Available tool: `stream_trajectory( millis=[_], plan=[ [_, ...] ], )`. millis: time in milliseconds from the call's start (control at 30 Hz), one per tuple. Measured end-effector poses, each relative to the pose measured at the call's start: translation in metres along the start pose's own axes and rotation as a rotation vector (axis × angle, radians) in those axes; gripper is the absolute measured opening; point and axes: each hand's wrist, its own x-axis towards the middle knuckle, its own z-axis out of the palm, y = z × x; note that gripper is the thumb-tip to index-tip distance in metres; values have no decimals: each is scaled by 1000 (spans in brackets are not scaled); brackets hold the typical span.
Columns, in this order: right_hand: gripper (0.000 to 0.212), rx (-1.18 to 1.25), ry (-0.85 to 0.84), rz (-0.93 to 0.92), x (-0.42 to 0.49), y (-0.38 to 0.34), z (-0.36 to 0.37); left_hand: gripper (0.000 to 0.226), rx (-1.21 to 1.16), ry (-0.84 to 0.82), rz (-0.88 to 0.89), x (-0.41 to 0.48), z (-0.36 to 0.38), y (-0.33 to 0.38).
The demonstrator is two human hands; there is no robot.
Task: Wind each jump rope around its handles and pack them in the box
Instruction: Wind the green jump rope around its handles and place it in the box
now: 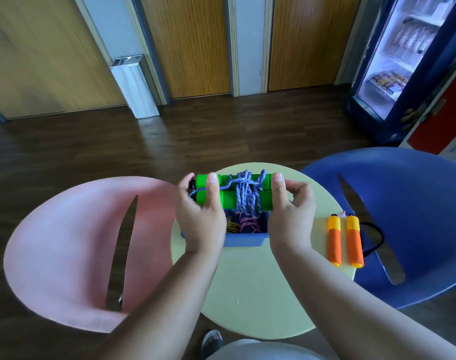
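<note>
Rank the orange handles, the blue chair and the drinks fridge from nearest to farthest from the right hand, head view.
1. orange handles, on the table just right of the right hand gripping the green handles.
2. blue chair, beyond the table's right edge.
3. drinks fridge, far across the floor, upper right.

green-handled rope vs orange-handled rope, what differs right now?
The green-handled rope is held up by the left hand and right hand over the box; the orange-handled rope lies on the table. The green-handled rope's purple cord is wound round its handles; the orange-handled rope's dark cord trails loose. Both have their two handles side by side.
</note>
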Motion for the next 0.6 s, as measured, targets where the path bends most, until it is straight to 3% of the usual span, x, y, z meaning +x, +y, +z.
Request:
stream_trajectory(
  millis=[100, 333, 433, 600],
  plan=[
    [23, -39, 5, -37, 8, -1, -1, 61, -32, 10, -23, -3, 3, 1],
    [22, 10, -195, 65, 20, 2, -8, 37, -38, 71, 82, 5, 1, 3],
    [14, -2, -193, 40, 25, 1, -8, 35, -59, 77, 78, 7, 1, 8],
    [18, -11, -164, 11, 30, 0, -5, 26, -162, 74, 48, 7, 5, 10]
  ],
)
